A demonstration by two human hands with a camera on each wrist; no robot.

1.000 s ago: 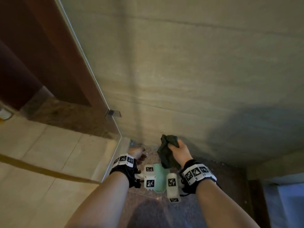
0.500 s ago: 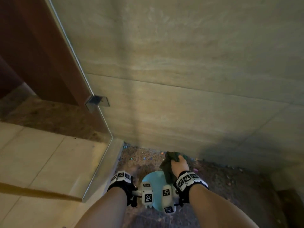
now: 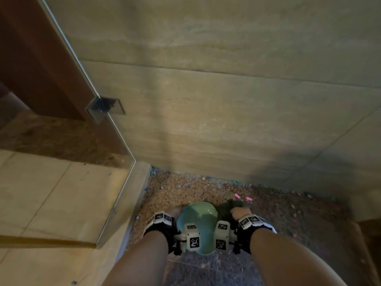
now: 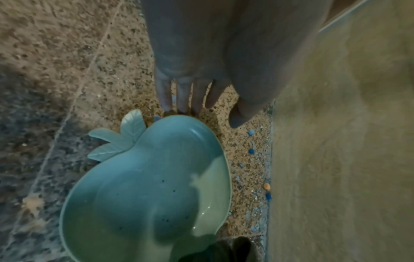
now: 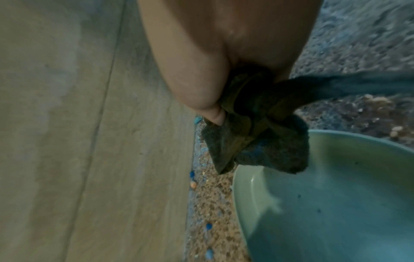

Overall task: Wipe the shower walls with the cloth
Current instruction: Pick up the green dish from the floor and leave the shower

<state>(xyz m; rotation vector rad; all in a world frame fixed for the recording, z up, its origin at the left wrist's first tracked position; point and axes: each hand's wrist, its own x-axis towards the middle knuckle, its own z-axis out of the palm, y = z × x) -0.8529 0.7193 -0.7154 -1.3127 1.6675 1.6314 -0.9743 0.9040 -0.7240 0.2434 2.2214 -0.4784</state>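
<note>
Bare forearms end in black wrist straps (image 3: pixel 158 229) bearing white blocks (image 3: pixel 193 237) printed with black-and-white square markers, behind both hands.

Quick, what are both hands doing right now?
Left hand: open, fingers straight, holding nothing, next to the green bowl.
Right hand: closed around the dark cloth.

Head view: wrist-mounted cameras cover the near part of the green bowl (image 3: pixel 198 213), and the left hand (image 3: pixel 175 211) shows only a sliver. Right-wrist view: the dark cloth (image 5: pixel 257 141) hides the right hand's (image 5: pixel 224 53) fingers; the frame edge crops the bowl.
</note>
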